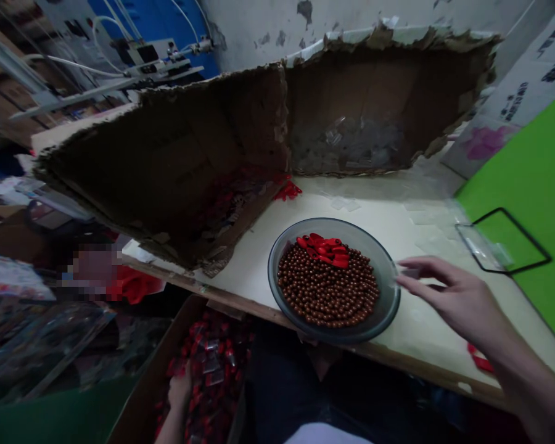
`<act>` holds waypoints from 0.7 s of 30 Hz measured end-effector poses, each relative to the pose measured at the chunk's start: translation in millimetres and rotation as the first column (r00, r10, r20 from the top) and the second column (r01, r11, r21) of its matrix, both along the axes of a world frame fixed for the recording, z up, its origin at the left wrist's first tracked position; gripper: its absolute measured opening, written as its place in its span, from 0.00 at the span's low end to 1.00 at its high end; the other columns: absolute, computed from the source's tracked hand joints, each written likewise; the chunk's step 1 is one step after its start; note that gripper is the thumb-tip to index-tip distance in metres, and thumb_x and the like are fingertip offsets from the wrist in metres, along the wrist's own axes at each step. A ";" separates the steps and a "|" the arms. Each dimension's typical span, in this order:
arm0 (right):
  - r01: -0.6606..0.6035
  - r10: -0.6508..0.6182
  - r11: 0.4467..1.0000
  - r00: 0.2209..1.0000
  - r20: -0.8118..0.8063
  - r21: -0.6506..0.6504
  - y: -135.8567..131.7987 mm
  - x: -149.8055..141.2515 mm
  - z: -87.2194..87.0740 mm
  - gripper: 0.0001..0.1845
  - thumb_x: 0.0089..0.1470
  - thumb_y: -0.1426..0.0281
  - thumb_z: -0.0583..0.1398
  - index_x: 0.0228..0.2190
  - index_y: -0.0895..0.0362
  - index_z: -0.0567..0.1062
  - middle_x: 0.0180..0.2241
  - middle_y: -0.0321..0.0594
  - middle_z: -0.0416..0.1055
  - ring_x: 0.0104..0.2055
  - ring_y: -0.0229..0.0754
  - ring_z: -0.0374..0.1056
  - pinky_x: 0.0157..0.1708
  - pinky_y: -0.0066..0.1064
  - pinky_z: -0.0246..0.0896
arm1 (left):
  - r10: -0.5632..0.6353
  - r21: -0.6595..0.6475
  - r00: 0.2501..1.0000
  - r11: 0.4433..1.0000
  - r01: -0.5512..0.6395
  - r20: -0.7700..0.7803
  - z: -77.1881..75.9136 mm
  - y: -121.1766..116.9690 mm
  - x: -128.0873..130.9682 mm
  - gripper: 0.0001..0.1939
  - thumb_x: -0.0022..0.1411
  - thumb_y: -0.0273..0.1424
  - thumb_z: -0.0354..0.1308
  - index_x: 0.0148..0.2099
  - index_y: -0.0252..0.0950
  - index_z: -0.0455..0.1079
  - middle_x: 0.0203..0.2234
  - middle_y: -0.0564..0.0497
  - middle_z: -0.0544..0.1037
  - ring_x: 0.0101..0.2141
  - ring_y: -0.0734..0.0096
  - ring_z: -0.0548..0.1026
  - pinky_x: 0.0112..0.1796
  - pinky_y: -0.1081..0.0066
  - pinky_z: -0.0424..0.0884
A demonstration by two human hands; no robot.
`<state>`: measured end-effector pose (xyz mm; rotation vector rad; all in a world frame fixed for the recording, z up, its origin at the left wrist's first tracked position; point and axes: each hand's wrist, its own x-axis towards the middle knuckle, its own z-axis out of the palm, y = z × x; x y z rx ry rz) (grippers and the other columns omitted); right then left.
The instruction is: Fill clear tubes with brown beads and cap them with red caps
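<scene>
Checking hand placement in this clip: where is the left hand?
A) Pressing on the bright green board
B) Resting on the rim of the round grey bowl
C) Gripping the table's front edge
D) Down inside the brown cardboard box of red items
D. The left hand reaches into the open brown cardboard box, among red items in clear packets.

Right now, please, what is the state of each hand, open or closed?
Left hand: down in the cardboard box, grip cannot be told.
Right hand: pinching a small translucent piece.

Peeling plaster wall (pixel 254 24) seen w/ blue panel (pixel 166 24) behind torn cardboard sheets (pixel 379 105); green board (pixel 527 203) propped at rt.
</scene>
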<state>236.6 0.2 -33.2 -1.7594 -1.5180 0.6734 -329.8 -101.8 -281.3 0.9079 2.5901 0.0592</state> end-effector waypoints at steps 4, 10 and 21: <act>-0.504 0.532 0.843 0.732 0.426 -0.187 47.2 -41.9 -6.7 0.08 0.55 0.68 0.58 0.34 0.54 0.78 0.35 0.45 0.74 0.37 0.46 0.70 0.37 0.35 0.65 | 0.092 0.101 0.995 0.990 -0.097 0.048 8.6 20.1 7.1 0.34 0.56 0.46 0.47 0.54 0.22 0.65 0.42 0.27 0.76 0.46 0.40 0.75 0.42 0.55 0.71; -0.550 0.626 0.762 0.487 0.609 -0.342 77.3 -87.0 -52.2 0.15 0.50 0.84 0.52 0.27 0.61 0.77 0.32 0.51 0.75 0.37 0.48 0.71 0.37 0.34 0.63 | 0.098 0.304 0.980 0.941 -0.149 0.176 28.4 38.5 10.3 0.35 0.55 0.43 0.52 0.60 0.24 0.61 0.53 0.30 0.71 0.55 0.45 0.69 0.52 0.57 0.66; -0.661 0.630 0.729 0.750 -0.204 -0.179 80.1 -100.4 -48.2 0.09 0.51 0.67 0.63 0.36 0.56 0.75 0.38 0.38 0.78 0.41 0.42 0.73 0.44 0.32 0.65 | -0.090 0.732 0.956 0.664 -0.151 0.279 101.9 80.6 63.6 0.26 0.56 0.40 0.54 0.53 0.30 0.69 0.46 0.40 0.77 0.47 0.56 0.75 0.51 0.60 0.68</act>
